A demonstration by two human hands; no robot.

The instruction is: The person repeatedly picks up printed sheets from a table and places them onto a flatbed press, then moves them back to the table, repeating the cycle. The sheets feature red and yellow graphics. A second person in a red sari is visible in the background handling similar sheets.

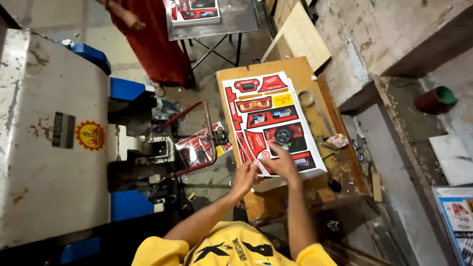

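Head view shows my left hand (245,178) pinching the near corner of the top printed sheet (270,122) on the wooden table (300,66), my right hand (282,160) pressing beside it, the stack apparently mostly unlifted.

- Printed card sheets (270,118): a stack on the wooden table, white with red, orange and yellow die-cut panels (both hands rest on the near edge).
- Round label (90,135): on the grey machine, orange-yellow sunburst with red centre.
- Dark rectangular plate (63,130): just left of it.
- Blue-and-white printed sheet (458,216): far right, on the floor.
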